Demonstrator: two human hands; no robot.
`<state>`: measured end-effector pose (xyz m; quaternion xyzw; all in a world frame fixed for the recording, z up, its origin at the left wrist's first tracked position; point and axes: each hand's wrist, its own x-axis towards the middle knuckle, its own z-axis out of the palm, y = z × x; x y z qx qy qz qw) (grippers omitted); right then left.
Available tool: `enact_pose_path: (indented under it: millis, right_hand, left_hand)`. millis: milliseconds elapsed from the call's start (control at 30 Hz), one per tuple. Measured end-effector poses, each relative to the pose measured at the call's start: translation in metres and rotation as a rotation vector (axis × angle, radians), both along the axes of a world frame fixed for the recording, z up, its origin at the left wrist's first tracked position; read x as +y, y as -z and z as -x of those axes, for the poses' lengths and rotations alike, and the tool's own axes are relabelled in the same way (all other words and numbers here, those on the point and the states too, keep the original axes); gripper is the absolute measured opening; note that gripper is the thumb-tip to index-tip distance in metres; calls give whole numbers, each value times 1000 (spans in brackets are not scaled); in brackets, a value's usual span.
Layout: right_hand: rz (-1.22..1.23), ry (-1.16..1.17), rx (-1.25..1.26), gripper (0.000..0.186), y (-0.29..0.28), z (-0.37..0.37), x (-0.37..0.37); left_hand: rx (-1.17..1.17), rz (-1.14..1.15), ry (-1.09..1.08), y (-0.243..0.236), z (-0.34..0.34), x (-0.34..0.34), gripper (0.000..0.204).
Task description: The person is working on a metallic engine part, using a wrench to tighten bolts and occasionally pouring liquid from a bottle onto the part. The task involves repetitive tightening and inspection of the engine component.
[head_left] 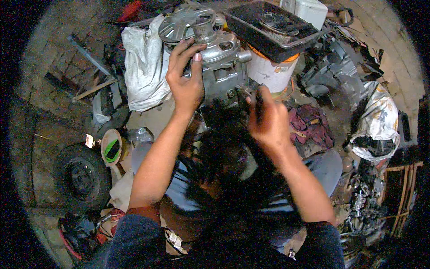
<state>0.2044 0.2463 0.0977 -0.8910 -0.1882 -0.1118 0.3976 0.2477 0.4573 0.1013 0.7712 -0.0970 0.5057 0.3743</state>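
In front of me stands a silvery metal engine casing with a round, wheel-like metal part at its top left. My left hand rests against the upper left of the casing, its fingers stretched and thumb apart. Close to the lower right side of the casing, by a bolt head, is my right hand. Its fingers are curled and partly blurred by motion; what they hold is too dark to make out. Deep shadow hides the lower part of the casing.
A black tray sits on a white bucket behind the casing. White sacks stand left and right. A dark red cloth lies beyond my right forearm. A small wheel is at left, grey metal parts at right.
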Motion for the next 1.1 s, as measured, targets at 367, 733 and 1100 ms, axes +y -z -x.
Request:
enact_pose_path:
  millis: [367, 733, 1100]
  right_hand:
    - [-289, 377, -147, 10, 58, 34, 66]
    - [-86, 405, -119, 13, 86, 25, 74]
    - [-351, 504, -96, 12, 88, 44, 75]
  left_hand:
    - [17, -40, 90, -7, 3, 6, 20]
    - [38, -95, 123, -6, 5, 16, 23]
    - [35, -82, 117, -2, 3, 16, 23]
